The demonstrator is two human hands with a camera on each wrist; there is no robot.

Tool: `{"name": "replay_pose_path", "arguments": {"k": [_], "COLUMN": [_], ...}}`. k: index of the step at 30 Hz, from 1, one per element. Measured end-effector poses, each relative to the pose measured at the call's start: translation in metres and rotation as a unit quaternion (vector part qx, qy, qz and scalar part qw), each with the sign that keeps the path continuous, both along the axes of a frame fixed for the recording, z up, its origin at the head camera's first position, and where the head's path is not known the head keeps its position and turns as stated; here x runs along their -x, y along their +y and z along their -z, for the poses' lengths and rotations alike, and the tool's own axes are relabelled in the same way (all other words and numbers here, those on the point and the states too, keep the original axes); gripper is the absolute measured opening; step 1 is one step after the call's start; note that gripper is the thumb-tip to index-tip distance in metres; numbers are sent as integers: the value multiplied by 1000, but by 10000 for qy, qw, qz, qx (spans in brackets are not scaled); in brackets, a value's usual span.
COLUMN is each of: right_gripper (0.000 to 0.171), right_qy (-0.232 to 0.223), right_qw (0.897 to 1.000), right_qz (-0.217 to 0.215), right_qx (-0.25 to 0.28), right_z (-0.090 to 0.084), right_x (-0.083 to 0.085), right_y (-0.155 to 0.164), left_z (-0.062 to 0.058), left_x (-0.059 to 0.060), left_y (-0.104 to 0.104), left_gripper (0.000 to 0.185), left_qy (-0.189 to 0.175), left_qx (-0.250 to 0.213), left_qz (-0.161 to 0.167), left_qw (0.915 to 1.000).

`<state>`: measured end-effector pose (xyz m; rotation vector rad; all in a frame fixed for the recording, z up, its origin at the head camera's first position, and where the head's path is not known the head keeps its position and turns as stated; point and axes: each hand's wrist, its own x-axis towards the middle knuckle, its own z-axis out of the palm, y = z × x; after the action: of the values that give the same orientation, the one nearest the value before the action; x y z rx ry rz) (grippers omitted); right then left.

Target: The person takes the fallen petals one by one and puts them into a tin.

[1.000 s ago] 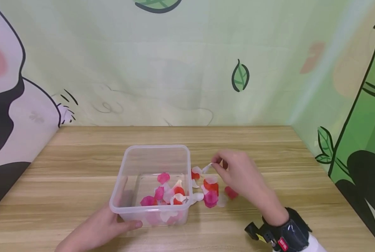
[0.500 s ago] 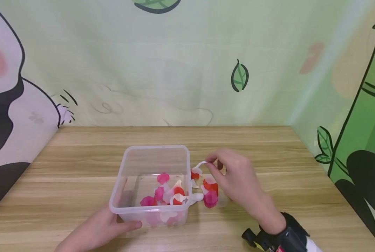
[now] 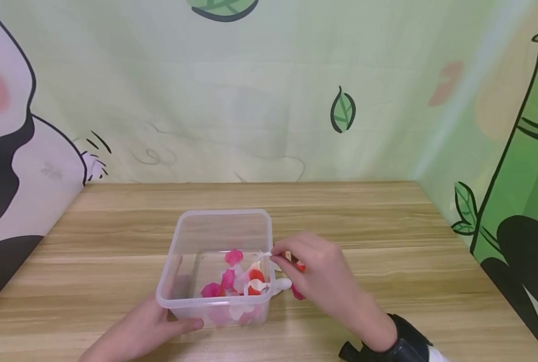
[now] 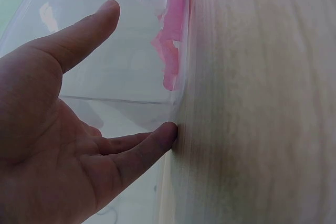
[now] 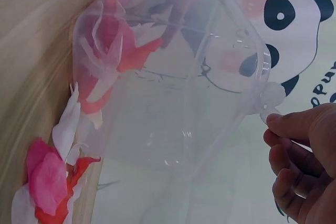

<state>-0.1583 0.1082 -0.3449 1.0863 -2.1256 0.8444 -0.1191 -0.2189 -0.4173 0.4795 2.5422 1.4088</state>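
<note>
One white petal (image 3: 264,255) pinched over one box (image 3: 214,301).

left hand (image 3: 138,329): fingers straight, spread | right hand (image 3: 319,279): grip pinched, fingers curled

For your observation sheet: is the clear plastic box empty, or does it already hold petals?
Partly filled. The clear box holds pink, red and white petals across its near half; its far half is bare.

Box (image 3: 219,236) near the middle of the table (image 3: 386,216), toward the front edge. Petals (image 3: 233,281) inside it (more lie on the table just right of its wall). Left hand (image 3: 138,332) at the near-left corner; right hand (image 3: 319,276) right of the box, a petal (image 3: 264,255) over its right rim.
</note>
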Motion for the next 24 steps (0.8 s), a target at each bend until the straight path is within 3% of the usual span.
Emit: {"name": "replay_pose_path", "arguments": {"k": [7, 15, 21, 24], "right_gripper": [21, 19, 19, 20], "right_qy": [12, 67, -221, -420], "right_qw": [9996, 9993, 9990, 9983], "right_qz": [-279, -239, -148, 8], "right_qx": [-69, -286, -365, -402], "right_z": [4, 7, 7, 5], "right_x": [-3, -3, 0, 1], "right_y": [-6, -8, -5, 1], "left_z": [2, 0, 1, 2], "left_x": [0, 0, 0, 0], "left_y": [0, 1, 0, 1], "left_gripper": [124, 122, 123, 124], "left_qy": [124, -572, -283, 103], "left_qx": [41, -89, 39, 189], "left_qz": [54, -185, -129, -79], "left_qw": [9999, 9982, 9995, 9997]}}
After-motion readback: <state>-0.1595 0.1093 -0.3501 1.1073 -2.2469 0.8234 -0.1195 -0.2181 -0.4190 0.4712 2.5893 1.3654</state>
